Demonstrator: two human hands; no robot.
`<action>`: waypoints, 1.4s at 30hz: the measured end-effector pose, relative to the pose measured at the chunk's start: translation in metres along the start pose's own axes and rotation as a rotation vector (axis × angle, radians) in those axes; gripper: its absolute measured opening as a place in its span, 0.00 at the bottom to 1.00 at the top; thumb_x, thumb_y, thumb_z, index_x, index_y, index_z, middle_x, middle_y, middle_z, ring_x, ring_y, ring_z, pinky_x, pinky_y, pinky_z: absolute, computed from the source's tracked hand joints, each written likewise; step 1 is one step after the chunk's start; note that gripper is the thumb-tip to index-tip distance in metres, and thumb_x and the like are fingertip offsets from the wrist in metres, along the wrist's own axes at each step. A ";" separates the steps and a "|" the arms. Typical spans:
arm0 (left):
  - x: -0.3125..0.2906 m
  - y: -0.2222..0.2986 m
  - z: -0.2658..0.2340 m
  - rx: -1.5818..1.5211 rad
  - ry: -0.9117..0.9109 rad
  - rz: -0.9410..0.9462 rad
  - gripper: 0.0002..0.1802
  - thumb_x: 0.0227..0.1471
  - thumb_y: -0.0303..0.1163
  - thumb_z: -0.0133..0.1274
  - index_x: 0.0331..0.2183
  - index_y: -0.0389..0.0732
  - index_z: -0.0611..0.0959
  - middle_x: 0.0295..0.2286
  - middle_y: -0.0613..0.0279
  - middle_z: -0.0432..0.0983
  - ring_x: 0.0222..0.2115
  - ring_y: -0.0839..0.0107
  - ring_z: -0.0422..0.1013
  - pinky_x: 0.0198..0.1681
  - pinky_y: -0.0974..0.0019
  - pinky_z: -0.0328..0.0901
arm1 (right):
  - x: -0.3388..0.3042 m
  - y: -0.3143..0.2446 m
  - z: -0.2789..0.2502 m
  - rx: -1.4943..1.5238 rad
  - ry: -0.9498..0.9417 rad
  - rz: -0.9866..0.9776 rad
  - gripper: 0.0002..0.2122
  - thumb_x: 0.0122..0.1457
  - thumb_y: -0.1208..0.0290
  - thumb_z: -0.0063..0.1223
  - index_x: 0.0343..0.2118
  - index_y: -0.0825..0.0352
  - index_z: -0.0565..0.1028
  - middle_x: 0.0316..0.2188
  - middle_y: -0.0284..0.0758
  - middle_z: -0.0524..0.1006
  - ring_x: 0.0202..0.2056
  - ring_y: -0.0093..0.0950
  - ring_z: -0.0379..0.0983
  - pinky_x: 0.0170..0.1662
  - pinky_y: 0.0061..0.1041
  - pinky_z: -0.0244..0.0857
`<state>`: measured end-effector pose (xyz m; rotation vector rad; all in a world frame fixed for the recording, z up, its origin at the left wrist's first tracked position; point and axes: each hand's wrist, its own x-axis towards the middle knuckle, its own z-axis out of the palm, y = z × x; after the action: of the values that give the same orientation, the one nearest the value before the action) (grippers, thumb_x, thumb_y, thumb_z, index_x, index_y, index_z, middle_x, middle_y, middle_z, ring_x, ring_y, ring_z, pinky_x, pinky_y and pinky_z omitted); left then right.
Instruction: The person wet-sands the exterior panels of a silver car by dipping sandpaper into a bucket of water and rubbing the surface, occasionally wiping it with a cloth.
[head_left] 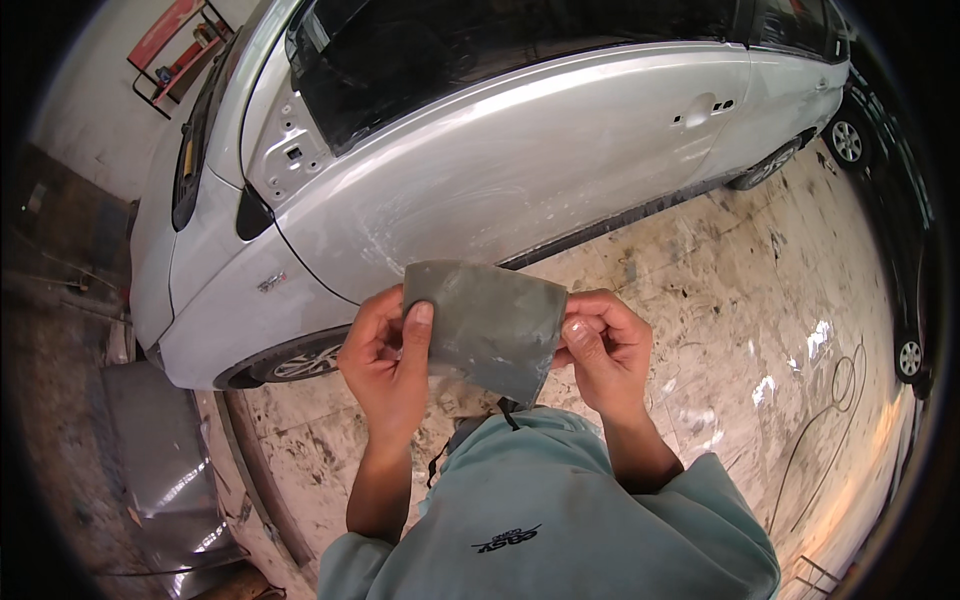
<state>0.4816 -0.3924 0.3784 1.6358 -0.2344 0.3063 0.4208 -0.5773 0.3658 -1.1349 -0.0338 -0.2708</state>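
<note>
Both grips pinch a grey sheet of sandpaper (487,325) by its side edges, left hand (385,365) and right hand (600,350), held before the chest above the silver car (500,170); probably being readied, next needing a firm fold.

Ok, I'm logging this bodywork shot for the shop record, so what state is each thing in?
Grey sandpaper sheet: curved, held up by both edges.
Left hand: pinching the sheet's left edge.
Right hand: pinching its right edge.
Silver car: parked, door shut, side panel scuffed and dull in patches.
Floor: stained, with wet-looking shine.
Hose: lying looped on the floor.
</note>
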 end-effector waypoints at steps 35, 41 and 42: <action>-0.029 -0.237 0.037 0.575 -0.220 -0.318 0.12 0.54 0.31 0.49 0.39 0.35 0.77 0.26 0.46 0.78 0.28 0.53 0.75 0.34 0.59 0.67 | -0.007 -0.006 -0.052 -0.142 0.521 -0.127 0.04 0.63 0.69 0.44 0.35 0.62 0.69 0.19 0.22 0.66 0.18 0.10 0.60 0.21 0.12 0.57; -0.033 -0.421 0.003 0.550 -0.457 -0.516 0.26 0.56 0.48 0.44 0.45 0.35 0.74 0.37 0.44 0.77 0.38 0.54 0.75 0.40 0.57 0.68 | -0.012 0.003 -0.044 -0.079 0.447 -0.087 0.06 0.64 0.67 0.44 0.35 0.64 0.70 0.21 0.24 0.69 0.20 0.12 0.67 0.24 0.13 0.65; -0.040 -0.421 0.019 0.569 -0.516 -0.624 0.30 0.56 0.51 0.45 0.50 0.36 0.71 0.40 0.47 0.76 0.40 0.57 0.74 0.40 0.58 0.67 | -0.017 0.004 -0.052 -0.110 0.467 -0.086 0.06 0.64 0.68 0.44 0.34 0.65 0.69 0.21 0.24 0.70 0.21 0.12 0.67 0.24 0.14 0.66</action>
<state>0.5845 -0.3752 -0.0323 2.2343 -0.0065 -0.5837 0.3990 -0.6192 0.3374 -1.1569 0.3497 -0.6146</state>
